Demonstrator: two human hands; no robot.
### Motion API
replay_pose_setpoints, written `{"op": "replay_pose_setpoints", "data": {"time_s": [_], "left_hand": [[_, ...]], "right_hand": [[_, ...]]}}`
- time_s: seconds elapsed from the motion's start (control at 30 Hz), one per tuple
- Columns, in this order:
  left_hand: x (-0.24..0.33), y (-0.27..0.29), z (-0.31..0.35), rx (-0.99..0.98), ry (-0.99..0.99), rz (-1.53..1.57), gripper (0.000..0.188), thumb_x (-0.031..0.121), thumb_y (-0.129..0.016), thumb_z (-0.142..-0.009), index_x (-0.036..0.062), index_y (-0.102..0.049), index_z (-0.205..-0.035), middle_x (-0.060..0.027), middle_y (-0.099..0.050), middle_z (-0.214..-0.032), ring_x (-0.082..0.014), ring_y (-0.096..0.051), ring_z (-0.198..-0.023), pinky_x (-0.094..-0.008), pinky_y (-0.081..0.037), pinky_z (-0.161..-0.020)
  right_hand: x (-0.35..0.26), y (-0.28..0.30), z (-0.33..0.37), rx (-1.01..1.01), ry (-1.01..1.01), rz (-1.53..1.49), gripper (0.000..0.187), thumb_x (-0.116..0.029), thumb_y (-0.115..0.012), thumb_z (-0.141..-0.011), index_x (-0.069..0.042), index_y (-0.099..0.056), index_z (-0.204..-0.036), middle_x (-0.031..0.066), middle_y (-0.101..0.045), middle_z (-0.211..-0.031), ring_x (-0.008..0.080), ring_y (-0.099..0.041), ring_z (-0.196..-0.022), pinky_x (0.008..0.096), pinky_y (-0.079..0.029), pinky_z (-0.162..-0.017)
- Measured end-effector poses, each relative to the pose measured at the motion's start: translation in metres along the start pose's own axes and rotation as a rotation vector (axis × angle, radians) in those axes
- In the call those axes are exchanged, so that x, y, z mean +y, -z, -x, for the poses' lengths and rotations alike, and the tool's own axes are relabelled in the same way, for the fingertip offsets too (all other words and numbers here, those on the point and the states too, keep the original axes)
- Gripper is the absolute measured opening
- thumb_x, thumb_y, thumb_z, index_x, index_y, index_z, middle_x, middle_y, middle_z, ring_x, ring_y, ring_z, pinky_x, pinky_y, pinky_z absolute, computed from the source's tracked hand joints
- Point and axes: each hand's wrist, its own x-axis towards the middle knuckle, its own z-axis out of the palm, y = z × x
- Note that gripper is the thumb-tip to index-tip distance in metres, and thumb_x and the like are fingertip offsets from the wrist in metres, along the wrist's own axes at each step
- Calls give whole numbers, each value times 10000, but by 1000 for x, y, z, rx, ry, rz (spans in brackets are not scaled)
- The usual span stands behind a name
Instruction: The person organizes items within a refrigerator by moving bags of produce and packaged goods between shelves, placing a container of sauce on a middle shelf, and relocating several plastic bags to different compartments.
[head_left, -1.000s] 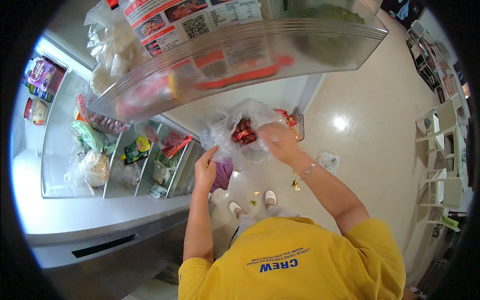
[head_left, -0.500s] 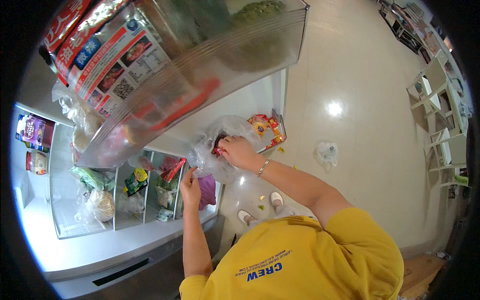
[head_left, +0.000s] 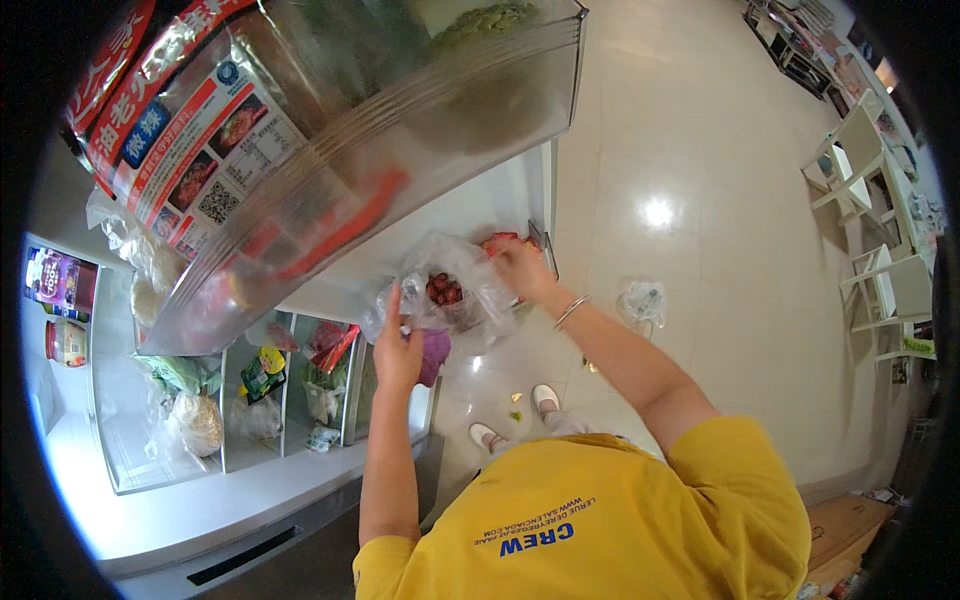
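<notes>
Head view, the only one. A clear plastic bag [head_left: 488, 300], crumpled, is sitting beside the fridge door's white inner panel [head_left: 470, 215], showing no clear long axis; dark red fruits [head_left: 444, 289] are lying inside it, between the two hands. From the left hand [head_left: 398, 352] they are lying ahead and to the right; from the right hand [head_left: 523, 268], to the left and slightly nearer the body. The left index fingertip is pointing forward along the bag's left edge, looking a little the nearer of the two. The other left fingers are curling; whether they are pinching plastic, cannot tell. A purple piece [head_left: 433, 357], perhaps cloth, is hanging just beside that hand. The right fingers are bending at a red packet [head_left: 500, 241] beyond the bag; whether they are gripping it, cannot tell.
</notes>
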Motion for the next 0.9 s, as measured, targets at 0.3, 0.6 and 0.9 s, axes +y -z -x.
{"op": "replay_pose_setpoints", "data": {"time_s": [0.3, 0.6, 0.9], "left_hand": [[-23, -15, -18, -96, 39, -324, 249, 107, -518, -758, 102, -598, -994, -197, -626, -856, -383, -596, -814, -455, -467, -701], [-29, 25, 2, 187, 34, -175, 229, 28, -541, -730, 87, -609, -941, -159, -630, -871, -360, -594, -830, -419, -466, -699], [-30, 42, 15, 300, -68, 90, 349, -111, -525, -647, 40, -606, -952, -142, -612, -869, -285, -596, -761, -309, -463, -668]], "right_hand": [[-18, 2, 8, -107, 124, 5, 262, -184, -548, -786, -70, -625, -1009, 173, -637, -878, 297, -624, -820, 376, -493, -717], [18, 33, -10, -470, 43, 1013, 266, -320, -562, -805, -101, -644, -930, 129, -652, -877, 288, -632, -812, 401, -504, -711], [22, -11, -42, -116, -205, 662, 432, -433, -543, -809, -22, -627, -915, 197, -642, -906, 327, -624, -880, 429, -490, -757]]}}
